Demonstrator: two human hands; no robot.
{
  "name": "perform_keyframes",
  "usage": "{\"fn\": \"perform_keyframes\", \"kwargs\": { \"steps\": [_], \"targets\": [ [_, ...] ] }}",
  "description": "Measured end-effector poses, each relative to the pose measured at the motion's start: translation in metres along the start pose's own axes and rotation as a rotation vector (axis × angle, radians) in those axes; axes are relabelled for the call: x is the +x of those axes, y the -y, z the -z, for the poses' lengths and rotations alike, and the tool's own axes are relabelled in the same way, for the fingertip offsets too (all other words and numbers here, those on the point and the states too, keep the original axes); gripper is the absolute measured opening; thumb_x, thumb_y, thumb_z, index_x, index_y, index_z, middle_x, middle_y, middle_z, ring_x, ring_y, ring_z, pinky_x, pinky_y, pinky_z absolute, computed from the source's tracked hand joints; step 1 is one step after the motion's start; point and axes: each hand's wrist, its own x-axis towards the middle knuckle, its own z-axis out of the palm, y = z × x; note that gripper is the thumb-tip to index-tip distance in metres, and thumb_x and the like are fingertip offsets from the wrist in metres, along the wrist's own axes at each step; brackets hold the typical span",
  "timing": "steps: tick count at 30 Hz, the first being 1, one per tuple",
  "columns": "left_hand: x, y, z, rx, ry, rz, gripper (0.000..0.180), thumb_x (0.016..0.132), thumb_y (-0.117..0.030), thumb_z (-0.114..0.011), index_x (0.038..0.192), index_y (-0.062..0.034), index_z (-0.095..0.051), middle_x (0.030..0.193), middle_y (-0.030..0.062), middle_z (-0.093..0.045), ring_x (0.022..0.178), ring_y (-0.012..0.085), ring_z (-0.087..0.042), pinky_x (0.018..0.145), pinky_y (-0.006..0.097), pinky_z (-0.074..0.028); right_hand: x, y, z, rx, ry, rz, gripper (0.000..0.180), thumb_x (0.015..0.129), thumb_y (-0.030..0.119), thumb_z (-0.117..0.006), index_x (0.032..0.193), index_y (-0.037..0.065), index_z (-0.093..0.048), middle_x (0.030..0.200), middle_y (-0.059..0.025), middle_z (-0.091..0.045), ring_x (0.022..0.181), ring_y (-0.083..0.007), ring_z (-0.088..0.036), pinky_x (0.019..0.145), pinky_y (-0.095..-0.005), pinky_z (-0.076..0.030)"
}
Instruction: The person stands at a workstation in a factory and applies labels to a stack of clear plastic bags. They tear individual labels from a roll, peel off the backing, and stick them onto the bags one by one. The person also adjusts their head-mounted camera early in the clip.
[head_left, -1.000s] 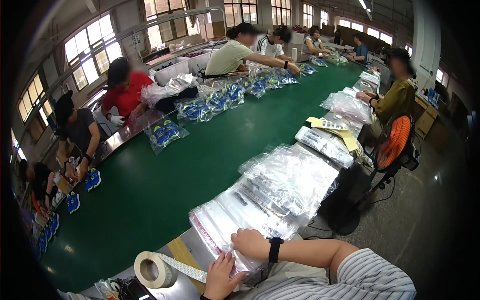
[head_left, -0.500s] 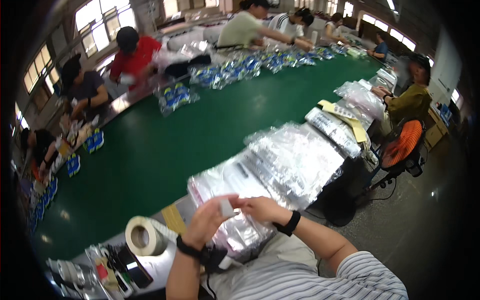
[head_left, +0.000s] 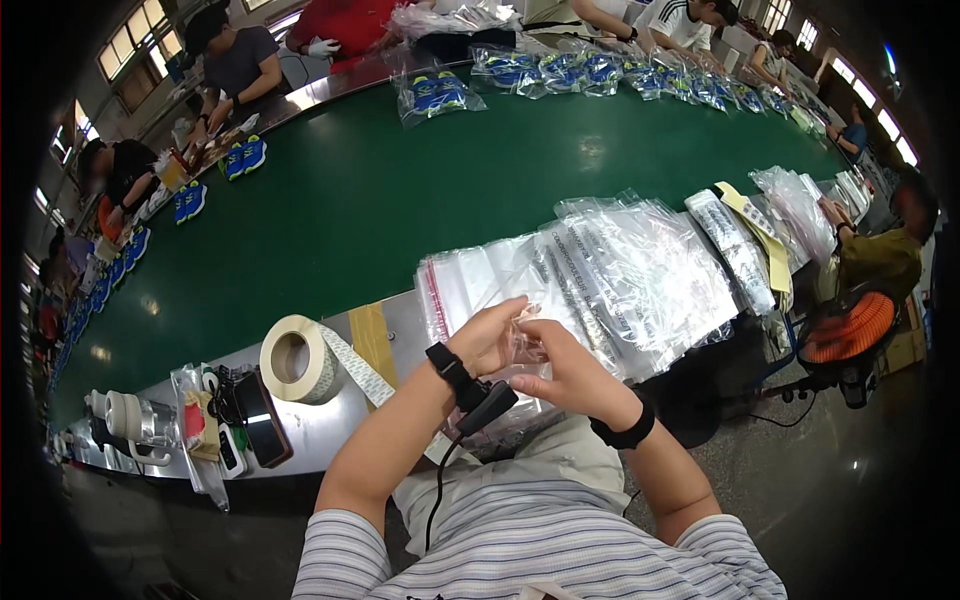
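Both my hands meet over the near end of a spread of clear plastic bags [head_left: 465, 285]. My left hand [head_left: 485, 338] is closed on crumpled clear film of a bag [head_left: 527, 345], its fingertips partly hidden. Opposite it, my right hand [head_left: 575, 372] touches the same film with its fingertips, the thumb held apart. Printed clear bags [head_left: 650, 275] lie overlapped just beyond. To the left of my left hand stands a roll of labels [head_left: 300, 360], its backing strip [head_left: 352, 362] trailing toward my wrist.
A green conveyor belt [head_left: 350, 210] runs across, with bagged blue shoes [head_left: 437, 95] along its far side. A phone [head_left: 262, 420] and a clear jug [head_left: 140, 418] sit at left. An orange fan [head_left: 850, 328] stands at right. Several people work around the belt.
The small white piece seen at my left hand no longer shows; clear film is between my hands now. My view has tilted down, and both hands appear higher and farther right.
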Motion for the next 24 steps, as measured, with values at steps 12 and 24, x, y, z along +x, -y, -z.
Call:
{"fn": "perform_keyframes", "kwargs": {
  "steps": [12,24],
  "targets": [
    [-0.101,0.021,-0.008,0.274,-0.022,-0.519,0.038,0.098,-0.021,-0.044,0.127,0.0047,-0.046,0.133,0.023,-0.048,0.114,0.0336,-0.057,0.087,0.041,-0.052,-0.008,-0.033,0.043,0.216,-0.68,-0.279,0.019,0.086,0.01,-0.058,0.102,0.001,-0.06,0.089,-0.0065,-0.063,0.078,-0.02,-0.061,0.065,-0.0302,-0.049],
    [-0.178,0.098,0.065,0.586,-0.399,-0.147,0.037,0.1,-0.026,-0.044,0.087,0.0037,-0.062,0.073,0.0112,-0.066,0.066,0.0204,-0.066,0.065,0.029,-0.055,-0.106,-0.027,0.099,-0.001,-0.874,-0.356,0.006,0.088,0.001,-0.057,0.092,-0.003,-0.06,0.091,-0.0041,-0.06,0.077,-0.0121,-0.057,0.068,-0.0232,-0.046]
  ]
}}
